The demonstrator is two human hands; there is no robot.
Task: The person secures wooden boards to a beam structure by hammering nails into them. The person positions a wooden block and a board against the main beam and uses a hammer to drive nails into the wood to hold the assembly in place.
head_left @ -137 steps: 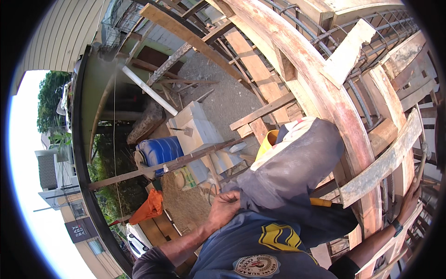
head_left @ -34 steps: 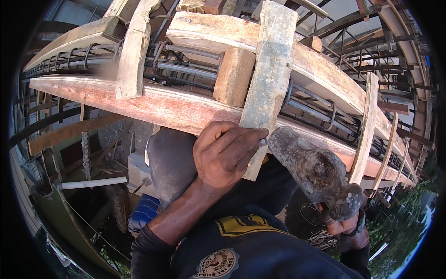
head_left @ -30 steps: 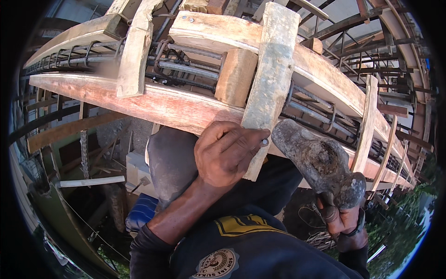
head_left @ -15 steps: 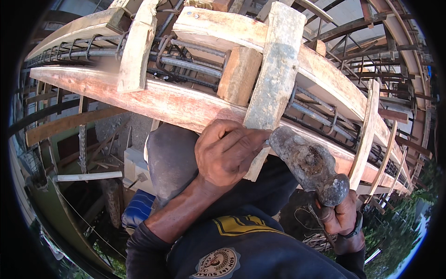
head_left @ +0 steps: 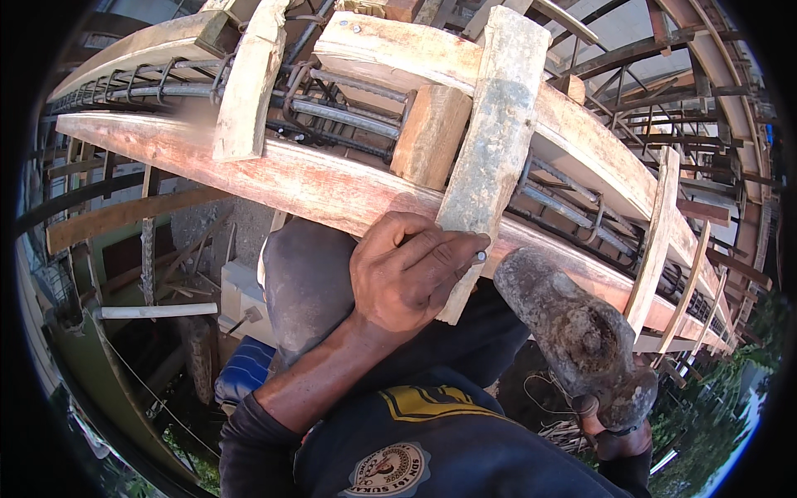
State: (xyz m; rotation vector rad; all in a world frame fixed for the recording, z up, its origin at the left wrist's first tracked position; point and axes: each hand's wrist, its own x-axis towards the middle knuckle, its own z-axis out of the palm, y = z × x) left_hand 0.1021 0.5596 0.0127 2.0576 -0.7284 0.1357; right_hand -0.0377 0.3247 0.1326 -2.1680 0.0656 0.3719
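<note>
My left hand [head_left: 407,278] pinches a nail [head_left: 480,257] between thumb and fingertips. The nail's round head shows just past the fingers, over the near end of a short grey-stained wooden crosspiece [head_left: 488,158]. That crosspiece lies across two long planks, and the near plank [head_left: 324,187] runs just beyond my left hand. To the right, my right hand [head_left: 614,436] is closed round a hammer [head_left: 589,336]. Its worn, dirt-caked metal head is raised close to the camera, apart from the nail. Most of the handle and the right fingers are hidden behind the head.
Steel rebar with stirrups [head_left: 349,120] runs between the near plank and the far plank [head_left: 398,46]. A wood block [head_left: 430,137] sits between them, left of the crosspiece. Other crosspieces [head_left: 249,91] span the planks. My knee [head_left: 307,282] is under the near plank.
The hammer has drawn back from the nail, to the right and downward, with my right hand. More of the nail head shows. My left hand stays nearly in place.
</note>
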